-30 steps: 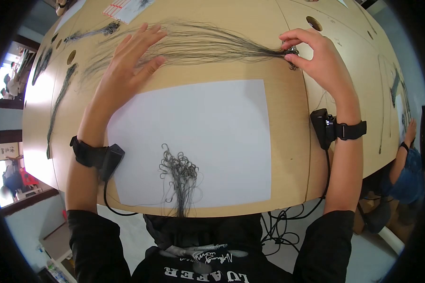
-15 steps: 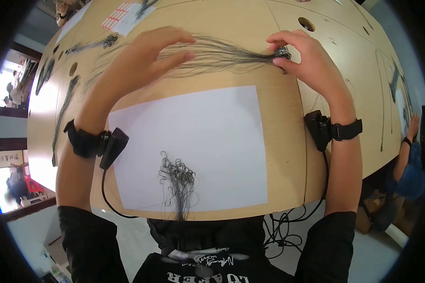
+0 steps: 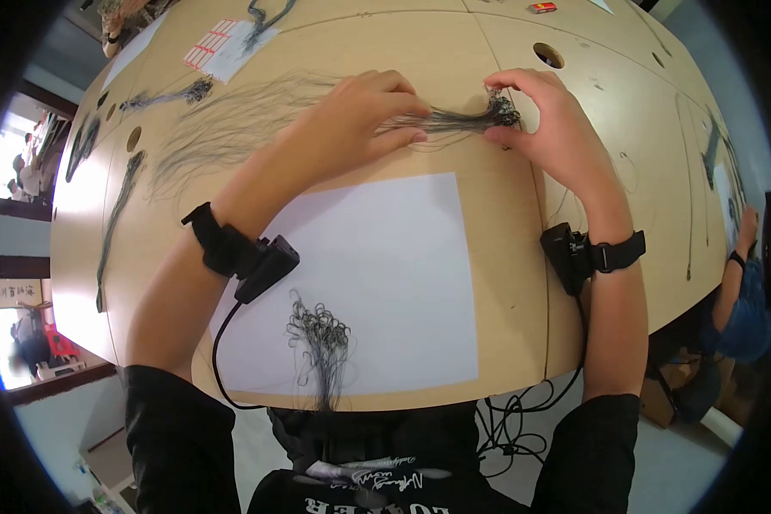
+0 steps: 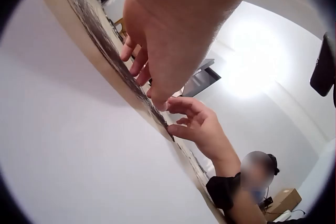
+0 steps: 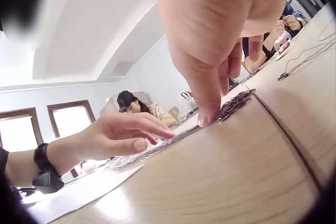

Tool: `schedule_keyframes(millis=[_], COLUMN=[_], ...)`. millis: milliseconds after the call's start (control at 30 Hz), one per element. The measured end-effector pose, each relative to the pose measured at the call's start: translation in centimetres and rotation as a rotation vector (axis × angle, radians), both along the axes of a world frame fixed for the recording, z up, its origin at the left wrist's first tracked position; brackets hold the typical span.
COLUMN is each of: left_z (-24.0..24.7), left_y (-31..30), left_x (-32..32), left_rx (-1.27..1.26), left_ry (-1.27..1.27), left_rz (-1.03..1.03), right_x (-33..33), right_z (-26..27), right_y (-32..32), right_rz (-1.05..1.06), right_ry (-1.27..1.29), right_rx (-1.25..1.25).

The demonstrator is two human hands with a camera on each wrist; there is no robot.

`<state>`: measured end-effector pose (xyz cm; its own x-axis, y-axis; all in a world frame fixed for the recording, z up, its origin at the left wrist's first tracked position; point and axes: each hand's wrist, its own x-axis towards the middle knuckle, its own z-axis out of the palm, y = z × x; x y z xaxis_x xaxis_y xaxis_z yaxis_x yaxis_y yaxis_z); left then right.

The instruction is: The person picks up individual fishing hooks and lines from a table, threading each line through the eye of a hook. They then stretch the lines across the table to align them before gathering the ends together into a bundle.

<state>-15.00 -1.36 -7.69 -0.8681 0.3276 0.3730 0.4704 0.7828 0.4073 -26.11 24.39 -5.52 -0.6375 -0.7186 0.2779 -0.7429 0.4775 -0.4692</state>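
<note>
A bundle of fish hooks (image 3: 503,110) with long dark lines (image 3: 240,111) trailing left lies on the table beyond the white paper. My right hand (image 3: 557,128) curves round the hook end, thumb on the near side and fingers on the far side. In the right wrist view its thumb (image 5: 207,111) comes down right beside the hooks. Over the lines, left of the hooks, my left hand (image 3: 351,120) is spread with fingers extended and thumb apart. The lines run beneath it and between thumb and fingers. A second bunch of hooks (image 3: 317,330) lies on the paper near me.
The white sheet of paper (image 3: 385,257) lies before me. More line bundles (image 3: 118,227) lie at the left, beside a red-and-white label sheet (image 3: 210,47). A table hole (image 3: 548,56) is beyond my right hand. Another person's arm (image 3: 741,248) is at the right.
My left hand has moved right along the lines, towards the hooks. My right hand stays around the hook end. The head view has shifted slightly.
</note>
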Motion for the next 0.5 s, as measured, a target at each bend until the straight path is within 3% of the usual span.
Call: schedule_keyframes(millis=[67, 167, 367, 500], left_z=[0.0, 0.4, 0.4, -0.1], left_y=[-0.2, -0.3, -0.5, 0.1], left_x=[0.5, 1.1, 1.2, 1.1], left_rx=[0.002, 0.010, 0.072, -0.044], left_ry=[-0.007, -0.036, -0.045, 0.066], left_rz=[0.011, 0.024, 0.002, 0.034], right_x=[-0.2, -0.4, -1.2, -0.9], right_z=[-0.9, -1.3, -1.1, -0.6], right_y=[0.1, 0.4, 0.1, 0.1], right_rz=[-0.041, -0.110, -0.036, 0.025], right_ry=[0.135, 0.017, -0.055, -0.038], right_rx=[-0.006, 0.023, -0.027, 0.015])
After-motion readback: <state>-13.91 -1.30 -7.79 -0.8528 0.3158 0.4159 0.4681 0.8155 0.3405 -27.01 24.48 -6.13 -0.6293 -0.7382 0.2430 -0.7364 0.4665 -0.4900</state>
